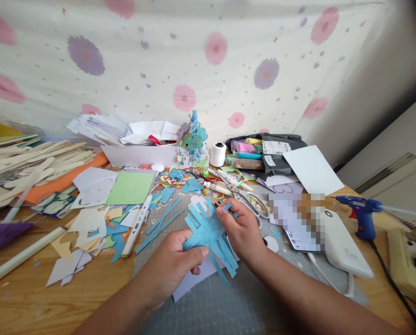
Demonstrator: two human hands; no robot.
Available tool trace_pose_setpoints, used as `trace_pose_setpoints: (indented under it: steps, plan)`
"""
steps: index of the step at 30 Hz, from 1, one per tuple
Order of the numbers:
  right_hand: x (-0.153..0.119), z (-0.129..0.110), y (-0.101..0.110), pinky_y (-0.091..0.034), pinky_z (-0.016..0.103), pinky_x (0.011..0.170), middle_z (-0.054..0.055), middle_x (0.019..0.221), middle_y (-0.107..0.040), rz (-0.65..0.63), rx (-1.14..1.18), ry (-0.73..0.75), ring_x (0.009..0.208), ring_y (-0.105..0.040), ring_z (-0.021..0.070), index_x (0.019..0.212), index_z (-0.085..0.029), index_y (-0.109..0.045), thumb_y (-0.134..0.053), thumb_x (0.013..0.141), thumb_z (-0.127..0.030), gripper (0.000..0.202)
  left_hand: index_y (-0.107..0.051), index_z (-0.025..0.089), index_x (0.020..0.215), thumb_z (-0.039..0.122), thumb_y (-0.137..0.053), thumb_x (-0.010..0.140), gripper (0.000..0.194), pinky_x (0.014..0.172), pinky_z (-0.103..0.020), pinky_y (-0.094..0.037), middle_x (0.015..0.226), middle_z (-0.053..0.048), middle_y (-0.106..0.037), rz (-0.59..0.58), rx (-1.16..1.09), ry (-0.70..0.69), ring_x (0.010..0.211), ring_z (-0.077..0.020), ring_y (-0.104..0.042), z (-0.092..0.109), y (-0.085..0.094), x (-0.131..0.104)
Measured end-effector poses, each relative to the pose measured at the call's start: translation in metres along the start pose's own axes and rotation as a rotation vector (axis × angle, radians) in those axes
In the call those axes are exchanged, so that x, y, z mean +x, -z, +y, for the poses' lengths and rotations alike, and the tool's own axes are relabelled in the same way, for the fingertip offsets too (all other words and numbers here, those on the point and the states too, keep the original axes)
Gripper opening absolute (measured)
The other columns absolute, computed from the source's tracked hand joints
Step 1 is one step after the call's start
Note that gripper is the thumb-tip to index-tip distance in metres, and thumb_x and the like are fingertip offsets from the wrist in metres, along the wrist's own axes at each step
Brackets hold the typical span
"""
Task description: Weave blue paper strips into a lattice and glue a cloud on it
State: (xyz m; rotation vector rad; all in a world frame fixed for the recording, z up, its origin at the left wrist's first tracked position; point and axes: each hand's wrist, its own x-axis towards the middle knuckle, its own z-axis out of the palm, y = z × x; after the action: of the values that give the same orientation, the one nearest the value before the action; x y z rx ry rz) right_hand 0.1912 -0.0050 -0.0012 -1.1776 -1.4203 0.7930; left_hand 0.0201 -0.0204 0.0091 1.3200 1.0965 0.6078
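Blue paper strips, crossed over and under one another like a weave, are held above the grey cutting mat. My left hand pinches their left edge, thumb on top. At the upper right, my right hand is closed with thumb and fingers on the strip ends. Beneath the weave a pale lilac paper sheet shows in part. Loose blue strips lie on the mat to the left, beside a white marker. Scissors rest just beyond my right hand.
Paper scraps and wooden craft sticks cover the left side. At right are a phone, a white power bank and a blue glue gun with its cord. A thread spool stands at the back.
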Motion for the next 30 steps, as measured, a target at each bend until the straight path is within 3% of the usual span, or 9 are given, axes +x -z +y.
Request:
trace_pose_setpoints:
  steps: [7,12,16,19,22,24,27,28,30]
  plan:
    - [0.0,-0.001,0.0,-0.034,0.023,0.05,-0.004,0.06,-0.044,-0.024,0.148,-0.08,0.053,-0.039,0.0114,0.068,-0.021,-0.052,-0.06,0.081,-0.042,0.027,-0.056,0.021,0.061,0.038,-0.062,0.077,0.024,0.057,-0.026,-0.039,0.053,0.002,-0.058,0.008,-0.018,-0.028,0.054,-0.0157,-0.053,-0.005,0.003,-0.001]
    - [0.006,-0.003,0.002,-0.032,0.022,0.047,-0.006,0.06,-0.046,-0.231,0.491,-0.237,0.05,-0.039,0.0094,0.079,-0.02,-0.055,-0.069,0.07,-0.056,0.04,-0.057,0.019,0.063,0.04,-0.065,0.077,0.026,0.058,-0.026,-0.04,0.052,0.003,-0.056,0.156,-0.087,-0.104,0.053,-0.0151,-0.054,-0.01,0.006,0.001]
    - [0.008,-0.004,0.003,-0.03,0.022,0.048,-0.005,0.056,-0.047,-0.407,0.439,-0.318,0.048,-0.038,0.0079,0.065,-0.017,-0.053,-0.069,0.067,-0.057,0.043,-0.059,0.018,0.069,0.042,-0.069,0.076,0.027,0.057,-0.026,-0.042,0.053,0.004,-0.055,0.207,-0.161,-0.118,0.053,-0.014,-0.052,-0.012,0.003,0.003]
    - [0.008,-0.003,0.003,-0.031,0.022,0.048,-0.006,0.053,-0.044,-0.414,0.367,-0.308,0.048,-0.037,0.0081,0.06,-0.019,-0.049,-0.067,0.067,-0.051,0.038,-0.061,0.017,0.07,0.042,-0.072,0.073,0.028,0.059,-0.027,-0.044,0.059,0.002,-0.058,0.215,-0.182,-0.122,0.055,-0.0142,-0.054,-0.01,0.002,0.005]
    - [0.009,0.001,0.008,-0.028,0.021,0.045,-0.007,0.05,-0.039,-0.456,0.276,-0.301,0.046,-0.034,0.0081,0.057,-0.02,-0.047,-0.064,0.069,-0.044,0.032,-0.067,0.017,0.089,0.043,-0.074,0.07,0.033,0.067,-0.031,-0.049,0.078,-0.003,-0.068,0.258,-0.153,-0.152,0.069,-0.0196,-0.062,-0.001,0.014,0.003]
    - [0.01,0.004,0.014,-0.028,0.021,0.043,-0.008,0.048,-0.038,-0.529,0.185,-0.302,0.044,-0.033,0.0082,0.055,-0.02,-0.047,-0.063,0.069,-0.039,0.028,-0.065,0.019,0.095,0.044,-0.07,0.073,0.034,0.072,-0.033,-0.05,0.088,-0.005,-0.069,0.582,0.012,-0.268,0.08,-0.0229,-0.064,0.004,0.03,-0.004]
    - [0.011,0.009,0.021,-0.026,0.021,0.044,-0.008,0.047,-0.041,-0.664,0.016,-0.279,0.045,-0.035,0.0081,0.053,-0.019,-0.053,-0.063,0.068,-0.026,0.02,-0.062,0.026,0.101,0.033,-0.069,0.076,0.027,0.089,-0.031,-0.044,0.098,-0.001,-0.065,0.794,0.159,-0.33,0.098,-0.0218,-0.059,0.002,0.048,-0.023]
    - [0.012,0.01,0.023,-0.026,0.021,0.044,-0.008,0.047,-0.041,-0.701,-0.044,-0.267,0.046,-0.035,0.0081,0.052,-0.018,-0.054,-0.063,0.067,-0.022,0.018,-0.065,0.025,0.098,0.029,-0.068,0.077,0.022,0.095,-0.032,-0.042,0.102,-0.003,-0.066,0.783,0.416,-0.442,0.103,-0.0235,-0.059,-0.002,0.049,-0.03]
    - [0.013,0.01,0.024,-0.025,0.021,0.044,-0.008,0.046,-0.042,-0.765,-0.167,-0.252,0.046,-0.036,0.0081,0.051,-0.018,-0.056,-0.063,0.066,-0.017,0.017,-0.069,0.025,0.096,0.024,-0.061,0.082,0.017,0.101,-0.038,-0.04,0.111,-0.006,-0.067,0.49,0.849,-0.64,0.111,-0.0261,-0.058,-0.013,0.04,-0.042]
